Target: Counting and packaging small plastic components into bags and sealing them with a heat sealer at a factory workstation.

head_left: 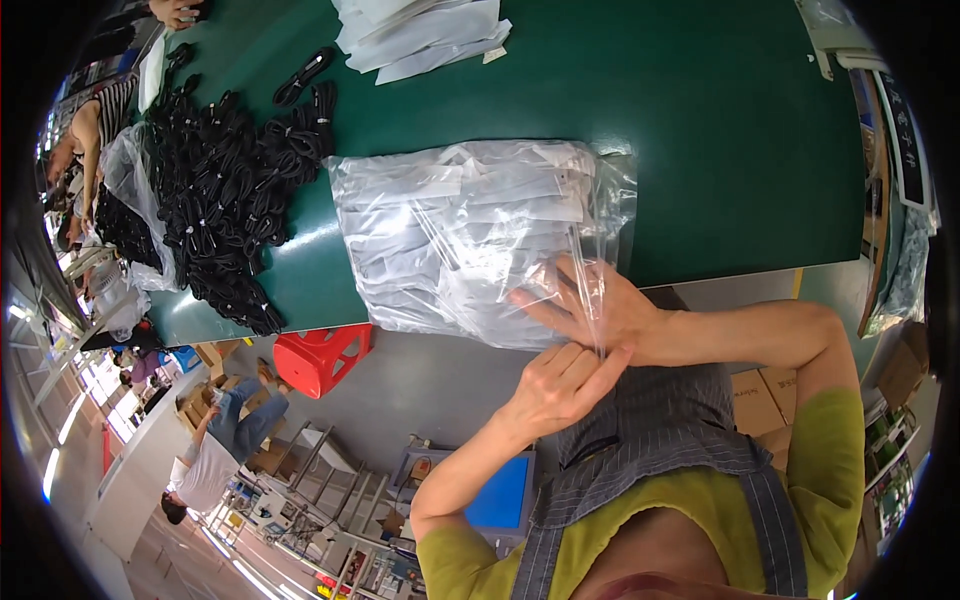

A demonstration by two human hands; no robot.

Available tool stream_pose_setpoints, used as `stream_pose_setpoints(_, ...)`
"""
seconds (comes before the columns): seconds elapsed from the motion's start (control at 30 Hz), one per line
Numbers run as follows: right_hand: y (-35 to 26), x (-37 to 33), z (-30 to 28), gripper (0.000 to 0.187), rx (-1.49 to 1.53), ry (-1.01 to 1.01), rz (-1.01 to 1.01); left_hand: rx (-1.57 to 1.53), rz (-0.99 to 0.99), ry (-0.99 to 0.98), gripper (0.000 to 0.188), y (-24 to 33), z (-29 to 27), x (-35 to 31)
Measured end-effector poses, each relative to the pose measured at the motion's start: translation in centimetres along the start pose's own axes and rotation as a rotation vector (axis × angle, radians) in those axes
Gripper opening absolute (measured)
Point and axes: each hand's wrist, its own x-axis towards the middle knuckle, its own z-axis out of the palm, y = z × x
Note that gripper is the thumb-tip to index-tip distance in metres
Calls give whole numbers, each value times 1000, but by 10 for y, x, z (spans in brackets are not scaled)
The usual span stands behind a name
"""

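Observation:
A large clear plastic bag [616, 205] lies on the green table in front of me, filled with rows of flat white packets [525, 212]. My left hand [560, 385] is closed on the bag's near edge, pinching the film just below my right wrist. At the bag's near right corner, my right hand [610, 308] rests with its fingers stretched out toward the packets. Shiny film overlaps those fingers, and I cannot tell whether they are inside the bag or only under a fold.
Bundled black cables [225, 190] are heaped on the left of the green table [740, 170]. A stack of white packets [425, 30] lies at the far side. Below the table's near edge stands a red stool [318, 360]. Other people are at the left.

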Motion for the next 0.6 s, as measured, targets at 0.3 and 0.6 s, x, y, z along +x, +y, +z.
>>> stream_pose_setpoints(0.3, 20, 8, -25, 56, 679, 3, 230, 442, -349, 364, 36, -55, 29, -40)
stream_pose_setpoints(0.6, -6, 43, -3, 20, 433, 289, 619, 402, -304, 524, 27, -65, 44, -42)
